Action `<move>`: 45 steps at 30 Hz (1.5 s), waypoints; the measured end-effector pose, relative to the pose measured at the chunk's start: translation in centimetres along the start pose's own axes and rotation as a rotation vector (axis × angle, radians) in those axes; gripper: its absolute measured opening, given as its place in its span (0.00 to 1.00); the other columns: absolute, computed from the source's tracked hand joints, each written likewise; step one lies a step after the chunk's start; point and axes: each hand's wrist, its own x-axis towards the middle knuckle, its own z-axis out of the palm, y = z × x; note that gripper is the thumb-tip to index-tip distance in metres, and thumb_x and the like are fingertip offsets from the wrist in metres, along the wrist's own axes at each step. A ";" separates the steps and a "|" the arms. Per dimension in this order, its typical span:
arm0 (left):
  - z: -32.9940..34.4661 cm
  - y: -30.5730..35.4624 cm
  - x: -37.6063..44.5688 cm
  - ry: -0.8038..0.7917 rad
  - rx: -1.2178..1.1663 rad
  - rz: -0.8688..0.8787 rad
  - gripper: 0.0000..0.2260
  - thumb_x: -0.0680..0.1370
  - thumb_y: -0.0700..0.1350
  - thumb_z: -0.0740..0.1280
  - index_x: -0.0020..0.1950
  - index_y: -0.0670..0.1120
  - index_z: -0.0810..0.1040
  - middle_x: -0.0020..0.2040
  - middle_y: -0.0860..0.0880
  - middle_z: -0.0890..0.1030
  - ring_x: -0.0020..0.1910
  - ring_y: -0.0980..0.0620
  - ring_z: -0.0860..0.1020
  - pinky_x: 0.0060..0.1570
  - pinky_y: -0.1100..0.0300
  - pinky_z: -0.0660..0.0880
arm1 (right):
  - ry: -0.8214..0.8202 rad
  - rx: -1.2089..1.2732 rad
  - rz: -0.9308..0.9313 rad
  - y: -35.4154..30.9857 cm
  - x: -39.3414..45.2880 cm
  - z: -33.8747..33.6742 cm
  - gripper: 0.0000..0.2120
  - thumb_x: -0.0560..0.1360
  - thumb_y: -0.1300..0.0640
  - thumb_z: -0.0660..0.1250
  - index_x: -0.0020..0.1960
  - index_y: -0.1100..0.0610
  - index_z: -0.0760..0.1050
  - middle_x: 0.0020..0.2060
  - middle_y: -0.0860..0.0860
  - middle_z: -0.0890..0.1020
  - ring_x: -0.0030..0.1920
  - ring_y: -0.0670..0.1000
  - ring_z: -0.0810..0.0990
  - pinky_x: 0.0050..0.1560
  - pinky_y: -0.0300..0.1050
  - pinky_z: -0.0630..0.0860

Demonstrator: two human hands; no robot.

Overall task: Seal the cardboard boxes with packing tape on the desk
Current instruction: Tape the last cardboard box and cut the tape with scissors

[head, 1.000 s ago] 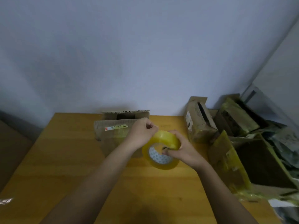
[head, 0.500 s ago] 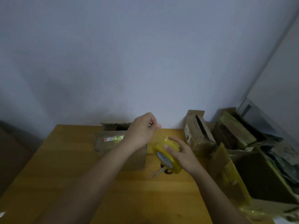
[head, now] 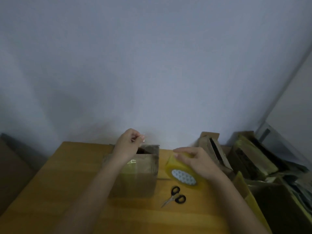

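Cardboard boxes were the matter at hand, and the one being worked on, a small cardboard box, stood on the wooden desk near its far edge, close to the grey wall. Its top looked partly unclosed at the far side, with a dark gap showing, and a strip of glossy tape lay over the nearer flap. To the right of that box, past the desk's edge, a heap of other cartons lay tilted and jumbled, some open. The tape roll, yellowish with a pale patterned core, sat just right of the box, tipped on its side above the desk. The right hand lay over the roll's upper rim, fingers curved round it. The left hand hung above the box's far edge, thumb and forefinger pinched on what appeared to be the clear tape end, too thin and blurred to trace back to the roll. Nearer than the roll, right of the box's front corner, black-handled scissors lay flat on the desk, apart from both hands.
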 end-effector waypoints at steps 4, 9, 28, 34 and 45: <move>-2.3 -2.2 1.0 0.027 -0.023 -0.050 0.07 0.81 0.48 0.62 0.49 0.46 0.73 0.47 0.51 0.79 0.47 0.57 0.75 0.39 0.67 0.66 | 0.018 -0.032 -0.050 -3.4 2.1 1.6 0.11 0.74 0.44 0.70 0.57 0.42 0.82 0.56 0.38 0.81 0.60 0.40 0.76 0.62 0.40 0.74; -5.1 -4.9 2.3 -0.001 0.056 -0.069 0.10 0.83 0.48 0.57 0.52 0.43 0.71 0.45 0.50 0.76 0.42 0.58 0.72 0.38 0.65 0.67 | 0.062 -0.409 -0.062 -7.6 5.4 3.7 0.13 0.76 0.42 0.68 0.59 0.43 0.81 0.61 0.42 0.80 0.62 0.46 0.76 0.55 0.41 0.72; -8.5 -15.7 6.7 -0.554 0.135 0.120 0.26 0.69 0.50 0.77 0.47 0.57 0.57 0.69 0.58 0.64 0.67 0.59 0.63 0.56 0.66 0.69 | -0.232 -0.551 0.012 -11.8 13.3 9.4 0.10 0.75 0.43 0.69 0.52 0.44 0.83 0.60 0.44 0.80 0.55 0.44 0.75 0.57 0.42 0.73; -7.6 -17.3 7.9 -0.516 0.241 0.145 0.25 0.67 0.50 0.79 0.44 0.55 0.60 0.48 0.56 0.72 0.48 0.55 0.73 0.40 0.58 0.73 | -0.277 -0.636 0.033 -12.5 14.4 10.5 0.12 0.74 0.43 0.70 0.55 0.46 0.84 0.59 0.44 0.81 0.59 0.46 0.77 0.59 0.44 0.73; -7.1 -19.0 8.6 -0.465 0.219 0.093 0.26 0.62 0.58 0.80 0.44 0.54 0.64 0.43 0.55 0.74 0.40 0.57 0.73 0.33 0.56 0.71 | -0.339 -0.673 0.083 -10.7 16.9 11.5 0.11 0.73 0.44 0.71 0.53 0.46 0.84 0.58 0.44 0.82 0.57 0.45 0.76 0.59 0.46 0.73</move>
